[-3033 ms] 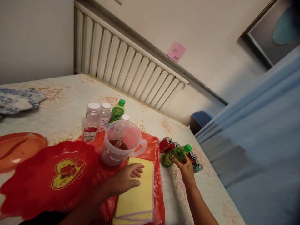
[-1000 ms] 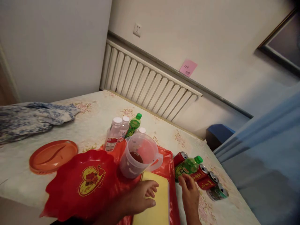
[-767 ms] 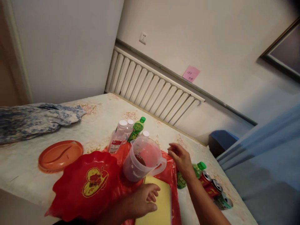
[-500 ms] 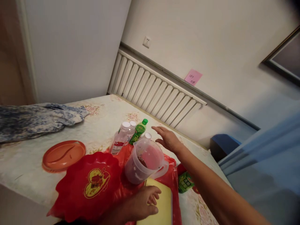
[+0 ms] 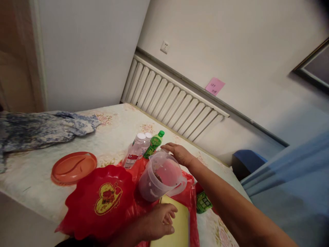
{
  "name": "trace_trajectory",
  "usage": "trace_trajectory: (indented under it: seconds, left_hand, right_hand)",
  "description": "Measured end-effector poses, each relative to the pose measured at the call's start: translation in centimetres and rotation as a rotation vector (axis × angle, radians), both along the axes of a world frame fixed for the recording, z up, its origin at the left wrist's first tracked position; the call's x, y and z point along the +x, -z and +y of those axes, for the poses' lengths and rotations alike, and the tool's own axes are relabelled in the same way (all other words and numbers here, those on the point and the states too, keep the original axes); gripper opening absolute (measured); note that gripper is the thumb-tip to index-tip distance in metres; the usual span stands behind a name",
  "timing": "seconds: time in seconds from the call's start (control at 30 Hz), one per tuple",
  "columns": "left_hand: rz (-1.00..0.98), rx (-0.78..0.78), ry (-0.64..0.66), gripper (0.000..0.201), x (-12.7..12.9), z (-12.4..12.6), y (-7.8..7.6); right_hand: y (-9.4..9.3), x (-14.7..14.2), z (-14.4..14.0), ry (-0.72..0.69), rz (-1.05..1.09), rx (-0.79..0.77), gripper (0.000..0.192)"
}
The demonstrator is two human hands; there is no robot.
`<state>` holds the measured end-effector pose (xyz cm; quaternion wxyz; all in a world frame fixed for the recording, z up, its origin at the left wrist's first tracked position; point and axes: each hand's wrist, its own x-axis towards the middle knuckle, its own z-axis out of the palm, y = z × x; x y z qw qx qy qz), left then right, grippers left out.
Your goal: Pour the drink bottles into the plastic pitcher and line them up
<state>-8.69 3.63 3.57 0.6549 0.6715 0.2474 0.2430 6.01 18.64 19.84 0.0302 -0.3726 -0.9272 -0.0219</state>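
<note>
Resting flat near the front edge of the floral-covered table [image 5: 36, 178], the left hand [image 5: 156, 222] presses the yellow folded cloth [image 5: 178, 226], fingers loosely spread, gripping nothing. Behind it stands the clear plastic measuring jug [image 5: 160, 176] on the red plastic bag [image 5: 190, 195]. Over the jug's far rim, the right hand [image 5: 180, 154] reaches open-fingered, just beside the green-capped bottle [image 5: 154, 145], holding nothing.

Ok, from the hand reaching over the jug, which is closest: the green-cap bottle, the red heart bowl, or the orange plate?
Measured from the right hand, seen from the head camera:
1. Green-cap bottle: standing just left of the fingertips, behind the jug.
2. Red heart bowl: lower left, past the jug.
3. Orange plate: farthest left, beyond the bowl.
</note>
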Motion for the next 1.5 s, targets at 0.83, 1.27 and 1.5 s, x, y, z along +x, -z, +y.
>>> trace_trajectory:
  seconds: [0.83, 1.27, 1.5]
  left_hand:
    - [-0.099, -0.072, 0.006, 0.053, 1.6, -1.1, 1.8]
    - [-0.145, -0.128, -0.270, 0.034, 3.5, -9.1, -1.0]
    - [-0.208, -0.121, -0.591, 0.091, 4.6, -12.2, -3.3]
  right_hand:
    - [0.8, 4.3, -4.2, 0.295, 0.128, 0.105, 0.028]
    - [-2.4, 12.5, -19.5, 0.510, 0.353, 0.188, 0.028]
    - [-3.7, 13.2, -28.8, 0.565, 0.647, 0.098, 0.029]
